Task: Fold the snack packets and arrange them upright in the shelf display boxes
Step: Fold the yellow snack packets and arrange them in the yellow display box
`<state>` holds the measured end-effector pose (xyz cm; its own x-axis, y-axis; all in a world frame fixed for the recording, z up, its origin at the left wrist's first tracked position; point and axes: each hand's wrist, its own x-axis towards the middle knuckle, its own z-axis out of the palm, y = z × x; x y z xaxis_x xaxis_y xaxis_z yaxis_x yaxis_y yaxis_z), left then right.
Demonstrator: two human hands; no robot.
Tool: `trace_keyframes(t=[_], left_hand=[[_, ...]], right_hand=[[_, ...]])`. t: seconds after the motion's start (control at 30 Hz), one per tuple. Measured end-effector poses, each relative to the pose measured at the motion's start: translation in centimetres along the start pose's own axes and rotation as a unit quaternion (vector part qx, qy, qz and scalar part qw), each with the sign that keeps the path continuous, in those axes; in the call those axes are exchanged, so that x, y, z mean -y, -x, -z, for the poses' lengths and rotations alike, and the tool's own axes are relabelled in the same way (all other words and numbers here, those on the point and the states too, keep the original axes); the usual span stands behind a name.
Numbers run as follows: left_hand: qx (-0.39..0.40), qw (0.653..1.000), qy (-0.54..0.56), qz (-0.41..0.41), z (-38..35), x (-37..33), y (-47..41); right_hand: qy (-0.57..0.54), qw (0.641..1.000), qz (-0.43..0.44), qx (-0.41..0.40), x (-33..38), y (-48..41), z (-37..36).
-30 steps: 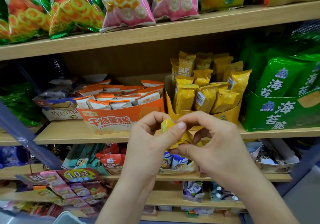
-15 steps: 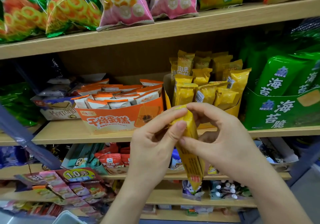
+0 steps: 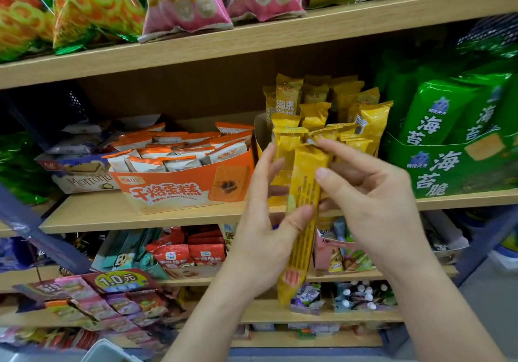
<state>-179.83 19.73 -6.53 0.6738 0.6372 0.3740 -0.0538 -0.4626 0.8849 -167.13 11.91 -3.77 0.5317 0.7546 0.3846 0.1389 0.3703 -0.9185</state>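
Left hand (image 3: 263, 238) and right hand (image 3: 372, 207) fingers pinching yellow packet (image 3: 304, 185), partly blocking yellow display box (image 3: 260, 135), orange box (image 3: 179, 185) beside

Left grip (image 3: 266, 235) and right grip (image 3: 375, 210) raised, both pinching the packet (image 3: 304, 190)

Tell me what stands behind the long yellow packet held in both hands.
Behind the long yellow packet stands the yellow display box, full of upright yellow packets. The left hand and right hand cover most of its front wall.
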Motion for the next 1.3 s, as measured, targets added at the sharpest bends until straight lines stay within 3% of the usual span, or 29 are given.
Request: trace_keyframes(t=[0.13,0.27,0.33,0.37,0.43,0.47,0.57,0.67,0.97,1.03,1.1,1.17,1.3], left_hand=[[0.041,0.995,0.004,0.089,-0.2,0.9,0.8],[-0.009,0.994,0.009,0.105,-0.1,0.4,0.6],[-0.008,0.995,-0.004,0.099,0.5,-0.2,0.5],[-0.003,0.995,-0.010,0.099,1.0,-0.5,0.5],[0.013,0.994,-0.041,0.100,2.0,-0.8,0.3],[0.027,0.993,-0.064,0.098,2.5,-0.9,0.3],[0.070,0.989,-0.102,0.084,3.0,-1.4,0.1],[0.086,0.989,-0.061,0.102,3.3,-2.2,0.3],[0.113,0.986,-0.042,0.112,5.0,-3.6,-0.1],[0.122,0.987,-0.033,0.102,5.5,-3.7,-0.1],[0.114,0.991,-0.039,0.061,6.0,-3.9,0.3],[0.066,0.997,-0.041,0.021,6.1,-3.9,0.8],[-0.069,0.997,-0.013,-0.022,4.2,-3.3,1.2]], right_hand=[[-0.035,0.997,0.021,-0.062,0.5,-0.4,0.5],[-0.062,0.994,0.009,-0.085,0.5,-0.4,0.5],[0.061,0.996,0.039,-0.048,0.8,0.0,0.7],[0.196,0.977,0.078,-0.024,1.0,0.2,1.1],[0.454,0.874,0.172,-0.015,1.4,0.8,1.7],[0.520,0.827,0.213,-0.008,1.7,1.0,1.9],[0.591,0.763,0.250,0.077,1.2,1.5,1.7],[0.619,0.734,0.250,0.120,0.1,1.7,1.7],[0.616,0.728,0.252,0.163,0.0,1.9,2.3],[0.595,0.750,0.236,0.166,-0.3,1.7,2.6],[0.545,0.799,0.192,0.167,-0.3,1.6,3.1],[0.491,0.842,0.161,0.154,-0.5,1.7,3.6],[0.488,0.845,0.179,0.122,-0.7,1.8,3.5]])
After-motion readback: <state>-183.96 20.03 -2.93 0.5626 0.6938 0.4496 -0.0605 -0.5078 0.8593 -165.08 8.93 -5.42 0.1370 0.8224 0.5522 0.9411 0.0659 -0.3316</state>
